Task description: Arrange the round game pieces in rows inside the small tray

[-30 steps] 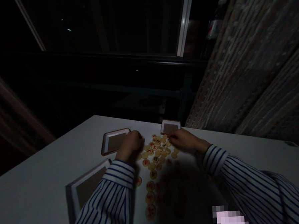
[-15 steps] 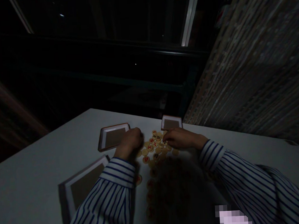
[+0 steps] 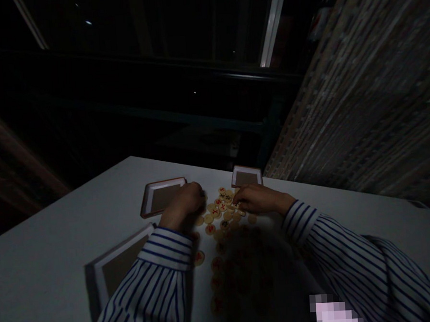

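Round wooden Chinese chess pieces (image 3: 214, 210) marked in red or black lie in a loose pile on the white table, some overlapping. At the pile's left side is my left hand (image 3: 188, 198), its fingers curled downward; a pale edge shows by the fingertips, but what they hold is hidden. My right hand (image 3: 259, 198) reaches in from the right, fingers bent and closed at a chess piece (image 3: 236, 204) with a red mark. Nearer to me, more pieces (image 3: 217, 282) sit in deep shadow. One red-marked piece (image 3: 199, 258) lies apart, beside my left sleeve.
A shallow open box (image 3: 145, 200) lies behind my left hand, and a smaller one (image 3: 233, 177) stands behind my right. A larger tray (image 3: 95, 292) is partly under my left forearm. The white table (image 3: 47, 256) ends before a dark window; a beaded curtain (image 3: 373, 100) hangs at right.
My left hand has shifted slightly left and up, and a pale edge now shows at its fingertips. The piece at my right fingertips shows a red mark where a black one showed.
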`<state>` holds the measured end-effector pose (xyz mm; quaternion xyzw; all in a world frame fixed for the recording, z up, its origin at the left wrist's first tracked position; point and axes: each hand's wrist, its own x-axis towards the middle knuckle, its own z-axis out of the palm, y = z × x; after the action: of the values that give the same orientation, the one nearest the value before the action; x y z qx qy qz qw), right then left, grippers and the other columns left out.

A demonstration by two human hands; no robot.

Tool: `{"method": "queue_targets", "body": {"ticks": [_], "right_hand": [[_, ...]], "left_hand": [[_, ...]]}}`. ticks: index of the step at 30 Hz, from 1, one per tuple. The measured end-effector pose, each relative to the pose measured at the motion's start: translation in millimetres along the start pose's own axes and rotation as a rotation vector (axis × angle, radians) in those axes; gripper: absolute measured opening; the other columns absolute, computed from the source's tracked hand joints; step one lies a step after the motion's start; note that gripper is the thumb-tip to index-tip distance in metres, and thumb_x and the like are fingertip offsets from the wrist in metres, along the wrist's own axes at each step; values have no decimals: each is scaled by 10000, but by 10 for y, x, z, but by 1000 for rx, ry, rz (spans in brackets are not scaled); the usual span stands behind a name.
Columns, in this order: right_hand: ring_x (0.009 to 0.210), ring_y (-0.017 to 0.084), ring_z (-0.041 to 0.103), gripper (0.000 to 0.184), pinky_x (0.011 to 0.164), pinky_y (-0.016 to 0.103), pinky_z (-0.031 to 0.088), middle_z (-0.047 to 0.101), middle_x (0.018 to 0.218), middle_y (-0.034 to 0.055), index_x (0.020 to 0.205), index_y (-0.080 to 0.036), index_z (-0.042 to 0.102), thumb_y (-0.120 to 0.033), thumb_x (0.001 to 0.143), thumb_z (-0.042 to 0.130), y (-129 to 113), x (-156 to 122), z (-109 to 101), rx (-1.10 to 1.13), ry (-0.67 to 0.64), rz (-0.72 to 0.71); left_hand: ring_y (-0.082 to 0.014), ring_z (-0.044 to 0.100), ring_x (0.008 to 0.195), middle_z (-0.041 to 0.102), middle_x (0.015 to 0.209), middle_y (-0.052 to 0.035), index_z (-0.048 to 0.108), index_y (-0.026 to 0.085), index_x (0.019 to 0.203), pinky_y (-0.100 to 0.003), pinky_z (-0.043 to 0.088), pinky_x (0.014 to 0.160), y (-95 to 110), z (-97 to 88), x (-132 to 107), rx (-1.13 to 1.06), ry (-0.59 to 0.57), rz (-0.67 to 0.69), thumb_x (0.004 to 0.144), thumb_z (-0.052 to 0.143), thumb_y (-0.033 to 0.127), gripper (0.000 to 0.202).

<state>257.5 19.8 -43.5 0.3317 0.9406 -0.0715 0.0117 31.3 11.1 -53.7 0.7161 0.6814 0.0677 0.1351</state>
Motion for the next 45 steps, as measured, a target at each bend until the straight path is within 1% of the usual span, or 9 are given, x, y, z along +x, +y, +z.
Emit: {"method": "queue_targets", "body": {"ticks": [5, 9, 15, 21, 25, 30, 36, 40, 45], "right_hand": [[904, 190, 570, 239, 790, 285, 395, 649, 958, 79, 992, -177, 642, -241, 819, 490, 27, -108, -64, -11, 97, -10], [915, 189, 572, 261, 813, 283, 392, 646, 983, 85, 1000, -166, 641, -282, 827, 485, 96, -317, -87, -21, 141, 63], [934, 192, 573, 280, 831, 283, 385, 651, 1001, 82, 1006, -173, 645, -303, 833, 467, 220, -605, -21, -31, 160, 195], [903, 177, 579, 280, 755, 248, 392, 660, 976, 69, 989, -180, 642, -327, 839, 457, 361, -635, 110, 6, 249, 394], [872, 171, 585, 266, 714, 240, 386, 662, 952, 68, 976, -182, 639, -311, 842, 449, 417, -588, 196, 8, 218, 413], [901, 179, 580, 259, 745, 251, 378, 657, 984, 74, 987, -188, 633, -277, 844, 437, 421, -595, 213, -38, 172, 408], [894, 187, 579, 275, 760, 258, 375, 660, 964, 91, 962, -167, 643, -267, 850, 412, 243, -546, 89, -65, 214, 366], [869, 174, 585, 258, 749, 253, 376, 668, 941, 62, 944, -180, 642, -303, 846, 437, -19, -342, 52, -2, 190, 236], [940, 192, 571, 297, 781, 272, 364, 655, 1005, 64, 1002, -196, 633, -358, 859, 430, -235, -99, 77, 6, 141, 128]], "left_hand": [[-225, 607, 929, 646, 1054, -131, 597, 156, 1052, -282, 444, 731, -19, -35, 16, 27, 64, 29, 761, 467, 309, 354], [-225, 551, 1054, 603, 1153, -117, 535, 147, 1163, -288, 422, 843, 21, -80, -15, 42, 126, 58, 777, 457, 306, 424], [-210, 578, 1010, 632, 1103, -100, 544, 149, 1168, -280, 426, 856, 197, -174, -71, 64, 135, 120, 796, 445, 323, 422], [-198, 619, 913, 672, 1002, -86, 559, 164, 1159, -268, 442, 826, 286, -242, -43, -10, 114, 159, 802, 434, 325, 411], [-202, 620, 907, 663, 1028, -91, 564, 161, 1154, -268, 446, 819, 258, -224, -28, -24, 106, 195, 798, 446, 344, 417], [-193, 616, 918, 666, 1033, -76, 557, 175, 1163, -257, 440, 824, 237, -196, -20, -23, 85, 194, 791, 458, 333, 416], [-190, 612, 922, 659, 1053, -75, 567, 159, 1144, -241, 451, 755, 252, -224, -59, -18, 19, 261, 782, 453, 326, 415], [-195, 614, 915, 668, 1031, -78, 591, 163, 1100, -245, 449, 741, 216, -234, -85, -1, -48, 259, 768, 474, 334, 391], [-191, 612, 911, 670, 1021, -76, 599, 177, 1068, -247, 442, 748, 172, -244, -103, -10, -51, 267, 764, 478, 295, 348]]}}
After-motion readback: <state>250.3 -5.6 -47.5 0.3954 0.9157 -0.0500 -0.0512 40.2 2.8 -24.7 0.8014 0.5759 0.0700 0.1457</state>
